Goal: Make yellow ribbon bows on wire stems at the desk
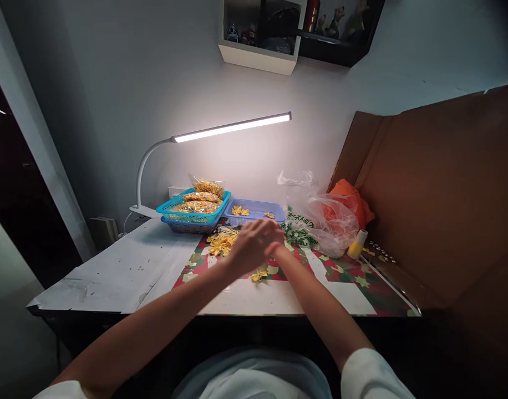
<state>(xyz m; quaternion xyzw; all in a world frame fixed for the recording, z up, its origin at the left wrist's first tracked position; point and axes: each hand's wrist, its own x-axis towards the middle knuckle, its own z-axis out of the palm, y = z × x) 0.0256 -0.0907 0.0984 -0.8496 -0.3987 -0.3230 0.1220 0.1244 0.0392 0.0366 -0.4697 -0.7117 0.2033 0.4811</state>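
My left hand (254, 241) and my right hand (278, 244) meet above the middle of the table, pressed together. The left hand's back faces me and its fingers curl in, partly over the right hand. Of the right hand, mainly the wrist side and thumb show. Anything held between them is hidden. Just below the hands lies a single yellow bow-like piece (259, 275) with a small shiny part. A pile of similar yellow pieces (221, 243) spreads on the patterned sheet to the left of my hands.
A blue basket (164, 213) holds bagged yellow pieces; a lilac basket (254, 205) holds loose ones. A lit lamp (233, 128) reaches over them. Plastic bags (333, 221), a yellow-and-white thread cone (357, 245) and a large cardboard sheet (437, 194) are at right.
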